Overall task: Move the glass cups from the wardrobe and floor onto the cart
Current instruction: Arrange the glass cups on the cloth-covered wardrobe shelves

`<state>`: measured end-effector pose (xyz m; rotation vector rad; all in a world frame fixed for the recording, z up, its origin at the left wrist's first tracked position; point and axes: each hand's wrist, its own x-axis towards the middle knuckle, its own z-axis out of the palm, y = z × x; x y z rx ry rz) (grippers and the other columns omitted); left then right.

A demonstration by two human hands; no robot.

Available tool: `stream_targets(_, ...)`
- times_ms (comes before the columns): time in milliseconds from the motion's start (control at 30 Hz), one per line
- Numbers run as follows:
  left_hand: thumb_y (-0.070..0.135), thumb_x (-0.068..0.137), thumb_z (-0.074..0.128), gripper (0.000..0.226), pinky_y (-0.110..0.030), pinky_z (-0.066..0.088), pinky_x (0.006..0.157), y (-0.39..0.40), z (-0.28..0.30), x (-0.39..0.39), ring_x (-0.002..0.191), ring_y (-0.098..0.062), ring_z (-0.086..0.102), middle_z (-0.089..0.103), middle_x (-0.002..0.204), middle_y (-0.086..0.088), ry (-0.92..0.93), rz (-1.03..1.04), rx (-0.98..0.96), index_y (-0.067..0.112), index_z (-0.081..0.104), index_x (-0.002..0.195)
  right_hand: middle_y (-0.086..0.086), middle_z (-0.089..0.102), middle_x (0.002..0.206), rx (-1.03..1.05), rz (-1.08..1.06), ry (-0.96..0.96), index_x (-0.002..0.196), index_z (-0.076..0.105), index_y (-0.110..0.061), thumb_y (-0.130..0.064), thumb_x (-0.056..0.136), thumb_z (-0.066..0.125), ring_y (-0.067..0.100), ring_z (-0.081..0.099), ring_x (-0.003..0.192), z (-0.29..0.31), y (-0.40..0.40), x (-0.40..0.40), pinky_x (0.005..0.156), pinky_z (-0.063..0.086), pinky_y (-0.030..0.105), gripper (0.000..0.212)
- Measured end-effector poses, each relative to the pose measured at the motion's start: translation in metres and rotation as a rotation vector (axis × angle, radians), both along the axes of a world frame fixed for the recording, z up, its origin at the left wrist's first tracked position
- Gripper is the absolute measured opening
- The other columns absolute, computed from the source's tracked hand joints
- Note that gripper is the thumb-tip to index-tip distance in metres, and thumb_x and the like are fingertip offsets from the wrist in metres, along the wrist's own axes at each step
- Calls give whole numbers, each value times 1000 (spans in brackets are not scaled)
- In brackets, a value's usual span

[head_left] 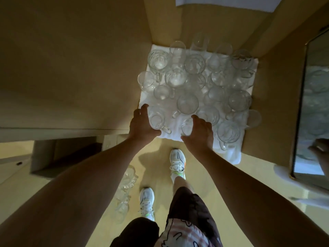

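Both hands (142,124) (200,133) curl round mugs (156,120); contact blurred.

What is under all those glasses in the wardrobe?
A white cloth lies under the glasses, its front edge overhanging the shelf. The shelf surface beneath the cloth is covered and cannot be seen.

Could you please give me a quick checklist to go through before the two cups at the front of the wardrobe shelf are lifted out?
1. Left hand wrapped round the handled mug: ok.
2. Right hand closed on the small glass: cannot tell, fingers only beside it.
3. Room from neighbouring glasses: not ok, tightly packed.
4. White cloth lying flat under cups: ok.
5. Floor glasses clear of the feet: not ok, close to left shoe.
6. Cart within reach: cannot tell, out of view.
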<state>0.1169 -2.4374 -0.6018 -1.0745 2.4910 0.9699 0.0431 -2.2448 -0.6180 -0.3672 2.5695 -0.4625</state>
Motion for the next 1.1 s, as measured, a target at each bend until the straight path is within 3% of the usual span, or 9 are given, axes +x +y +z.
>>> stream_targets(200,31,54,90,94,-28,41,75,-2,59,19,99,-26,58,50,123,-6,156,-52,-36,20,41,133,10,62,128,-26,-43,108,144,43,-16,-32,73,86,35,52,118,61,-5,12,94,46,39,84)
stream_targets(367,37,52,92,101,-25,38,79,-4,109,33,112,-22,51,48,126,-5,294,-91,-48,18,40,137,10,65,125,-84,-144,162,141,46,-16,-36,66,90,34,53,120,117,-6,21,92,48,39,90)
stream_targets(467,40,52,90,101,-26,45,90,-6,144,40,118,-19,49,50,129,-3,388,-102,5,18,41,138,7,65,123,-156,-256,178,139,47,-16,-37,62,90,30,52,120,156,-7,25,86,47,36,91)
stream_targets(533,33,54,92,93,-32,49,97,-6,169,43,117,-18,55,56,125,1,490,-75,45,18,45,133,7,65,122,-231,-333,211,137,48,-16,-37,61,90,29,51,120,183,-6,29,83,44,35,90)
stream_targets(600,25,57,95,97,-28,48,101,-4,194,47,119,-15,54,54,129,0,593,-44,101,17,42,138,5,65,124,-302,-383,255,137,49,-17,-38,61,92,28,52,121,211,-4,33,84,46,34,90)
stream_targets(667,29,55,95,100,-11,43,93,-1,223,50,116,-8,52,53,129,6,665,-37,109,21,42,139,4,65,125,-385,-426,289,137,52,-19,-37,59,95,28,56,121,240,-2,37,90,49,34,91)
stream_targets(767,40,51,91,84,-5,44,80,4,269,51,102,4,62,65,112,21,776,-22,142,36,48,124,2,64,120,-521,-478,363,134,55,-23,-37,58,95,26,58,116,285,-1,44,85,46,29,87)
stream_targets(900,42,48,91,122,-22,45,91,11,329,51,108,-7,59,59,118,14,859,51,229,27,27,151,-5,61,108,-659,-496,447,131,57,-17,-40,60,91,25,58,114,343,3,55,83,48,32,82)
stream_targets(1100,48,50,94,124,-41,51,102,17,406,63,116,-15,58,56,126,4,1043,50,302,31,26,151,-5,61,111,-805,-494,605,131,59,-17,-47,60,90,24,58,111,425,11,77,89,52,41,83)
